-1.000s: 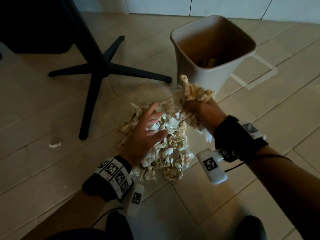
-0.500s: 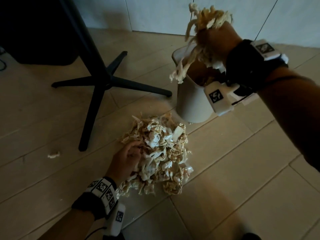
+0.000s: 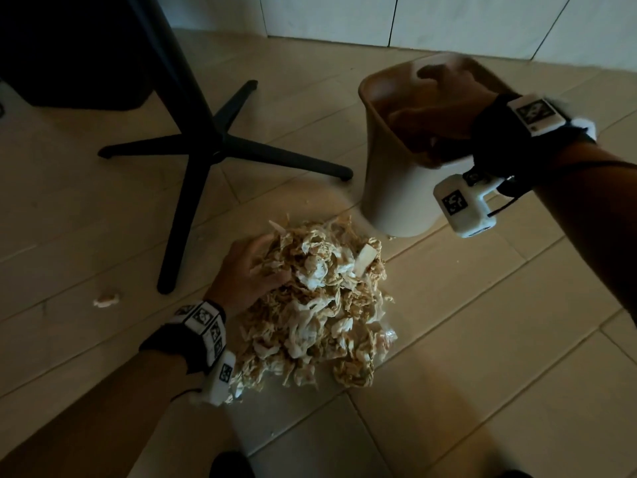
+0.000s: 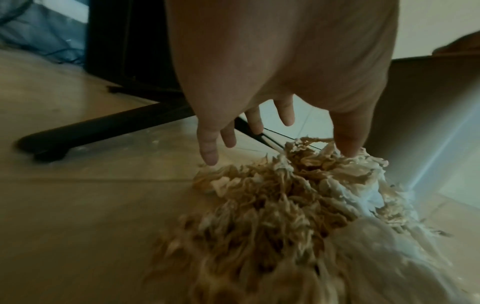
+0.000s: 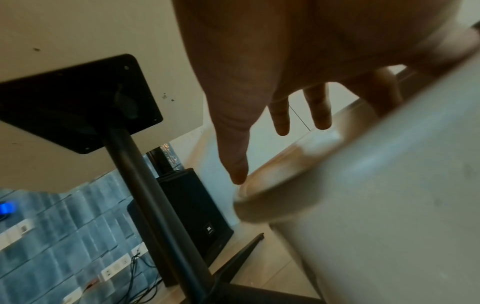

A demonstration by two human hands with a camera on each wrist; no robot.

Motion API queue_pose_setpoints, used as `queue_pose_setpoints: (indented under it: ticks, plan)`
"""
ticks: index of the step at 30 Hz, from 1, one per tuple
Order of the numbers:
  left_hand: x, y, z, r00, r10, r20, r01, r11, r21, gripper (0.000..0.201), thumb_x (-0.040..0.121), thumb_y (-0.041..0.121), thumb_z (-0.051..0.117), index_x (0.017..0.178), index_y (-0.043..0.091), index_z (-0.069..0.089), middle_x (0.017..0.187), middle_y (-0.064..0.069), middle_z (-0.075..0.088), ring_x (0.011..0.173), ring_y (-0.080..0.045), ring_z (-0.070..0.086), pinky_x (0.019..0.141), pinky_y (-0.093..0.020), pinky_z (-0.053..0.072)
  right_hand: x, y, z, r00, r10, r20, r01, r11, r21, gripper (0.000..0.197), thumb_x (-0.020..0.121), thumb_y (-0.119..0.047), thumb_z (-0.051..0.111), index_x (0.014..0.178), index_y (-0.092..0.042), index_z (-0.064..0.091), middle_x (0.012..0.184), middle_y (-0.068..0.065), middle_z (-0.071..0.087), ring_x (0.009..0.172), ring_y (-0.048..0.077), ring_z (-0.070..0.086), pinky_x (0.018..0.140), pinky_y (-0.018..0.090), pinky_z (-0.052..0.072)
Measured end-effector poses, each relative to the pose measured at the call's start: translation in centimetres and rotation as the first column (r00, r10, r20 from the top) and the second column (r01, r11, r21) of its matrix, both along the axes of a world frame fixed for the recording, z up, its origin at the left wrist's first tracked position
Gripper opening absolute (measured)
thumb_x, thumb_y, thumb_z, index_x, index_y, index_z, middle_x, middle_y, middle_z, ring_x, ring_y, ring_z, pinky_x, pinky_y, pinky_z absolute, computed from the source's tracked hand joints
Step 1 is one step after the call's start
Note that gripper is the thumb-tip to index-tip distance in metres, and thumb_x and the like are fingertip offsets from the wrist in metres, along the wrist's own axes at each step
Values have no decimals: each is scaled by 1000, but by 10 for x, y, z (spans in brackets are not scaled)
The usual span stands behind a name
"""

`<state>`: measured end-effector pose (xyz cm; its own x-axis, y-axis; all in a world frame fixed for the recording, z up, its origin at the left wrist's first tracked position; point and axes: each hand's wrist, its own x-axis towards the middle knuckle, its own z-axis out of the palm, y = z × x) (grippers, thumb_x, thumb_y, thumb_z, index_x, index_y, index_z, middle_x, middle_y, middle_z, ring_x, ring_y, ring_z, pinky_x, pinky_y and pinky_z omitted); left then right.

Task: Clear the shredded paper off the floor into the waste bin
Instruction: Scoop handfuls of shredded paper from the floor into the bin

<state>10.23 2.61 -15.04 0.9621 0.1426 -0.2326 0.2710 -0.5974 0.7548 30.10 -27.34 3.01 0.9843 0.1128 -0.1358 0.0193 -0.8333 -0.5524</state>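
A heap of shredded paper (image 3: pixel 320 305) in tan and white lies on the tiled floor in the head view. My left hand (image 3: pixel 246 270) rests on its left side with straight, spread fingers (image 4: pixel 207 148) touching the shreds (image 4: pixel 285 195). The beige waste bin (image 3: pixel 389 188) stands just behind the heap to the right. My right hand (image 3: pixel 444 105) hovers over the bin's mouth with straight fingers (image 5: pixel 281 115) and nothing in it, above the bin's rim (image 5: pixel 272 185).
A black table base with spreading legs (image 3: pixel 206 146) stands left of the bin. One stray paper scrap (image 3: pixel 107 300) lies on the floor far left. A dark box (image 3: pixel 69 46) sits back left, and a black speaker (image 5: pixel 197 205) stands beyond the table post.
My right hand lifted a handful of shreds from the heap to above the bin and let it go; it now holds nothing. My left hand shifted to the heap's left side.
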Motion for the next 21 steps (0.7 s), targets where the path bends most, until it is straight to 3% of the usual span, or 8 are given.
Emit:
queue_pose_setpoints:
  ticks: [2,4,6,9,13,15,18,21]
  plan:
    - [17,-11,10,988,-148,-43,152,980,128,90,66,62,79,142,53,30,159,11,16,147,-17,18,116,-44,27,-6,2,2,1000,-13,12,13,1000,-12,85,76,-60,68,147,-39,26,157,4,22,133,31,38,94,37,41]
    - [35,-24,15,955,-268,-130,293,924,245,103,61,70,77,143,63,15,163,15,-2,151,-22,0,116,-56,19,-16,4,7,999,3,50,-2,1000,-26,80,81,-59,64,147,-38,25,156,5,24,136,31,36,102,39,38]
    - [50,-38,17,907,-373,-196,421,832,361,110,59,72,76,142,67,4,163,14,-14,151,-30,-8,113,-65,16,-30,7,9,991,49,122,-48,999,-8,72,86,-53,61,147,-37,26,153,6,27,134,30,38,105,41,39]
    - [65,-54,12,811,-505,-295,584,685,434,114,61,68,77,143,66,-2,163,11,-20,150,-36,-10,111,-69,15,-55,11,9,973,110,204,-115,993,13,62,90,-44,57,146,-34,30,149,8,31,130,29,40,99,35,40]
    - [68,-62,-3,775,-542,-324,630,624,462,87,78,51,72,148,52,21,164,6,0,150,-31,7,115,-60,26,-91,14,3,920,202,337,-227,973,37,54,91,-40,56,141,-26,40,143,9,37,127,27,42,101,38,43]
    - [64,-61,-10,807,-519,-282,587,647,488,67,86,41,67,146,39,35,162,0,16,149,-29,15,115,-53,30,-106,14,-4,884,244,400,-286,957,48,49,90,-40,54,136,-23,47,138,8,44,124,25,44,101,40,43]
    - [57,-58,-14,854,-496,-156,501,703,505,50,86,29,68,133,26,51,142,-4,42,134,-28,39,103,-45,42,-130,17,-18,867,272,417,-340,936,96,38,92,-35,54,128,-23,55,129,4,50,116,15,45,95,30,39]
    - [52,-54,-9,897,-441,-36,402,777,485,43,83,23,69,124,18,57,127,-8,52,117,-30,49,91,-44,49,-149,20,-43,868,287,406,-390,899,198,26,95,-30,54,118,-21,63,116,-5,51,106,8,49,91,26,44]
